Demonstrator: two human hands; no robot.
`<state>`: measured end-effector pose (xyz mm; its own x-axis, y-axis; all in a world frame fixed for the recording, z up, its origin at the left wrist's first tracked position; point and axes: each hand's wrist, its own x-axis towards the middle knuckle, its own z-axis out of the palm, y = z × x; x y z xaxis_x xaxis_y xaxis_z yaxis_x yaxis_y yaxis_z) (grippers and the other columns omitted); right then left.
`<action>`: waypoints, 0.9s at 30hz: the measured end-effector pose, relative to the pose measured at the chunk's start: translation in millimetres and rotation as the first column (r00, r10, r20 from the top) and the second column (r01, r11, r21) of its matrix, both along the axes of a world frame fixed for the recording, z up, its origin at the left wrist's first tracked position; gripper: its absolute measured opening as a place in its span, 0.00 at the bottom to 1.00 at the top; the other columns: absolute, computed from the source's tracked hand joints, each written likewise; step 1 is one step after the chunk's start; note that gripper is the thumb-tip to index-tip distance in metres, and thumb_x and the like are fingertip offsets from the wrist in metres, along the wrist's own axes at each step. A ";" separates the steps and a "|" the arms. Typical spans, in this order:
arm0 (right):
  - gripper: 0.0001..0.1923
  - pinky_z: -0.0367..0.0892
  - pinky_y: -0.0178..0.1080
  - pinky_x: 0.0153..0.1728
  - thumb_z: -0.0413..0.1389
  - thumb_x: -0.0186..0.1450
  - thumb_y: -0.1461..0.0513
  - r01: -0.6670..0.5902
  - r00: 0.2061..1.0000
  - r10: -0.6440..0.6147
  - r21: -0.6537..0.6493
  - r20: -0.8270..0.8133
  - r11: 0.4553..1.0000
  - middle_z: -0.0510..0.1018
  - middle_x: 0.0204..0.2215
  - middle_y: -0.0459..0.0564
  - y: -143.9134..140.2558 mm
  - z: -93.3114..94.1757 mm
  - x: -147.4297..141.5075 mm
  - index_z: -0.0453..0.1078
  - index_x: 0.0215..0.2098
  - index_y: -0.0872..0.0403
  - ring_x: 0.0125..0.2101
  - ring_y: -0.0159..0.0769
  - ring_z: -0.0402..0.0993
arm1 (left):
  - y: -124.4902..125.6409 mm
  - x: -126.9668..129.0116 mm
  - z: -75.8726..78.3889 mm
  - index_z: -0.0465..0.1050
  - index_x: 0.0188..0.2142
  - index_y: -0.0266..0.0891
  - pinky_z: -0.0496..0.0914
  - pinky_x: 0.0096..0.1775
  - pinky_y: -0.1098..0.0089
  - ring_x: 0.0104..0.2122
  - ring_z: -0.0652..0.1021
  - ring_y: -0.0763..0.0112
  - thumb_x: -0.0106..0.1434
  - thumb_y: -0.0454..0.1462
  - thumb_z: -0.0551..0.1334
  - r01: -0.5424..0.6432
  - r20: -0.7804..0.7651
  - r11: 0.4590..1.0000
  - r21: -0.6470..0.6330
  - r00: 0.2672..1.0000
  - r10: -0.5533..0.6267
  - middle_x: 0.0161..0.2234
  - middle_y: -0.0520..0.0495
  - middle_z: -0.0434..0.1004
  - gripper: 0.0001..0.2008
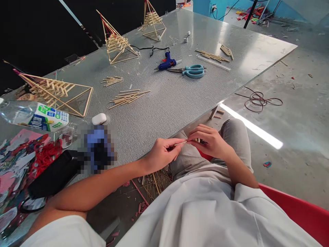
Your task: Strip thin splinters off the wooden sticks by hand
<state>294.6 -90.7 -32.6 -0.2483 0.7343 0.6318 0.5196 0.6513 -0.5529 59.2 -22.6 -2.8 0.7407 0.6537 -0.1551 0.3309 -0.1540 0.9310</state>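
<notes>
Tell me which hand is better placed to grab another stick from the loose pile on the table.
Left, probably. The left hand sits by the table edge, nearer the stick pile. The right hand is off the table over the lap. Both pinch a thin stick.

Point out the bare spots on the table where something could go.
Bare: the table right of the scissors, and the near strip below the loose stick pile. Crowded: the left end around the bottle and red string.

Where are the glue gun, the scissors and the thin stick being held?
Glue gun (166,63), head view, on its blue body.
Scissors (193,71), head view, on the teal handles.
Thin stick (180,143), head view, on the bare stretch between the left hand (161,155) and right hand (210,141).
</notes>
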 end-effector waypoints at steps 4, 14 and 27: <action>0.05 0.75 0.41 0.40 0.57 0.79 0.64 0.002 0.999 -0.003 0.027 0.052 1.000 0.85 0.41 0.53 0.6 -0.1 -0.7 0.76 0.47 0.51 0.38 0.38 0.77 | 0.4 0.3 -0.5 0.85 0.55 0.28 0.59 0.23 0.76 0.20 0.63 0.78 0.73 0.42 0.63 -0.005 0.002 1.000 0.013 1.000 0.005 0.19 0.55 0.67 0.21; 0.05 0.77 0.42 0.41 0.58 0.78 0.64 0.060 0.992 -0.070 0.091 0.108 0.994 0.87 0.41 0.53 3.2 -4.1 19.2 0.77 0.48 0.51 0.39 0.40 0.82 | 3.6 0.5 -0.2 0.85 0.57 0.30 0.59 0.24 0.76 0.21 0.65 0.78 0.75 0.42 0.62 -0.033 0.093 0.999 0.020 0.995 0.031 0.20 0.55 0.67 0.21; 0.11 0.74 0.38 0.34 0.55 0.80 0.63 0.077 0.986 -0.080 0.029 0.143 0.997 0.87 0.37 0.53 -1.1 -3.5 7.2 0.77 0.55 0.53 0.34 0.37 0.83 | 2.0 2.0 5.3 0.86 0.54 0.31 0.61 0.23 0.77 0.19 0.64 0.78 0.76 0.43 0.63 -0.043 0.132 0.995 0.090 0.991 0.031 0.18 0.56 0.67 0.19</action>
